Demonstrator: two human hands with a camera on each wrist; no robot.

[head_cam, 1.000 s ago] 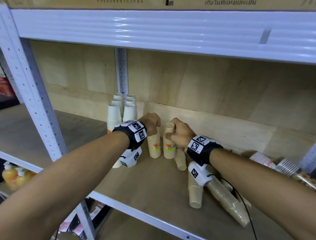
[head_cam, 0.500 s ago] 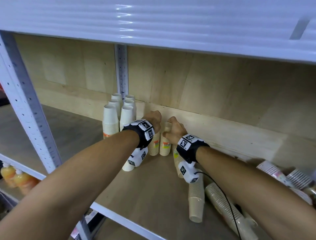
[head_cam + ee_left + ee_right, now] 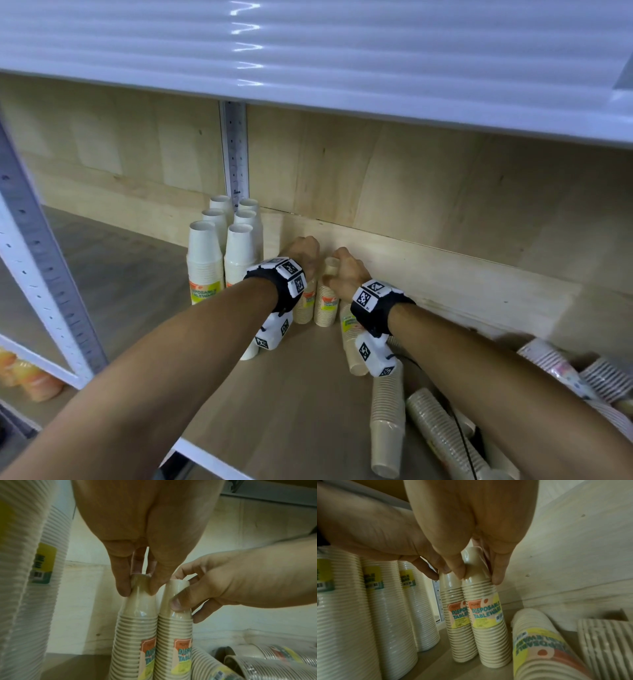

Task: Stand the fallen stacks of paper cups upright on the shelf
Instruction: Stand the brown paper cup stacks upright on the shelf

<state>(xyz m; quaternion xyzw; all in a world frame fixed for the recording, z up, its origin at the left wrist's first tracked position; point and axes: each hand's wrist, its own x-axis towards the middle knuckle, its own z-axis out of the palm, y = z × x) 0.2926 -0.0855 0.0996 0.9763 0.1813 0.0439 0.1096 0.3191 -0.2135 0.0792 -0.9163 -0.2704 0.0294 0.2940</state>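
Left fingers (image 3: 122,584) pinch left tan stack (image 3: 135,628) top; right fingers (image 3: 496,574) pinch right tan stack (image 3: 488,615); stacks touching, back wall (image 3: 428,192) near.

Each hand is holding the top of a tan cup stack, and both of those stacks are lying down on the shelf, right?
Not quite. Each hand does hold a top: the left hand and right hand each pinch one tan cup stack, but both stacks stand upright, side by side. The right wrist view shows it.

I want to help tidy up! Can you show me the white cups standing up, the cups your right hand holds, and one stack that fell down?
white cup stacks (image 3: 205,260), head view, side of the front left stack.
right-hand stack (image 3: 483,609), right wrist view, its label.
fallen stack (image 3: 387,425), head view, its ribbed side.
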